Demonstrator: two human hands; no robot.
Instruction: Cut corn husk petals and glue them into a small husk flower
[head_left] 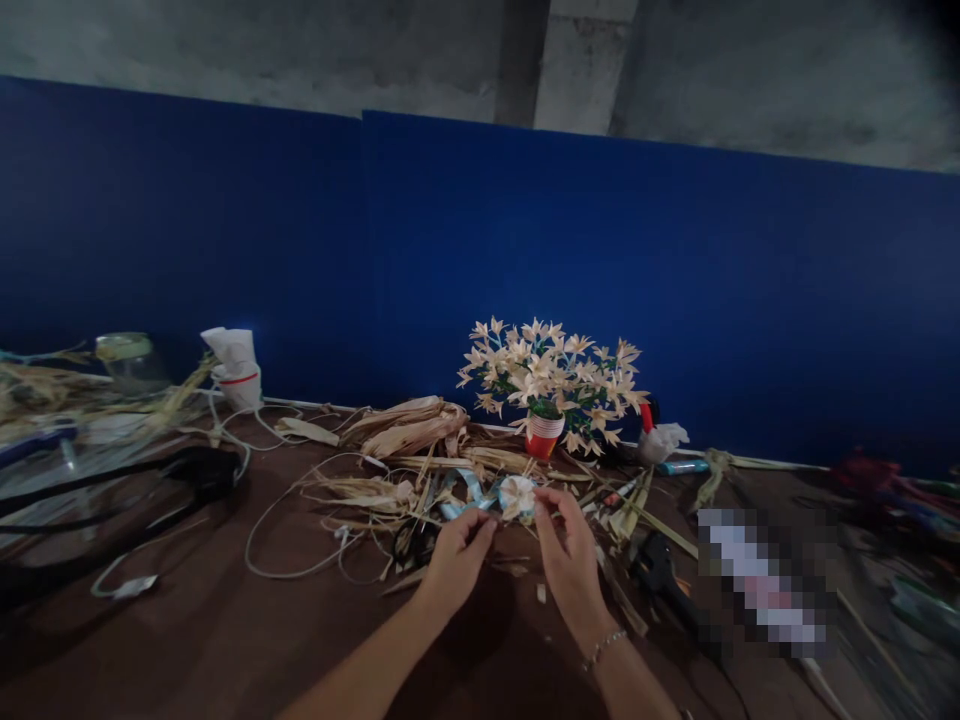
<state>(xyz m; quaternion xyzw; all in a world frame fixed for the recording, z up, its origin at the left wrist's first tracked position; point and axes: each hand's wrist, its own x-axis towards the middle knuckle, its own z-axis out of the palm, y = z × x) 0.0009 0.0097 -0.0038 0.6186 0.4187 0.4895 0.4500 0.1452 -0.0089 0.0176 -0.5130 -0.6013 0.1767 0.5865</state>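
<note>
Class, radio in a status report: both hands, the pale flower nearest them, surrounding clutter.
Right hand at pale flower, left hand close by; grips unclear. Dry husks beyond. Black glue gun right of right hand.

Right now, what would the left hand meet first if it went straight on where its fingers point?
The left hand would probably meet the small pale flower beside the right hand, though depth is hard to judge.

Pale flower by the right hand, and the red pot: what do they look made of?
Pale flower: probably dried husk, matte, straw-toned like the husks nearby.
Red pot: perhaps paper or plastic, smooth-looking, with a pale banded rim; too small to settle.
</note>
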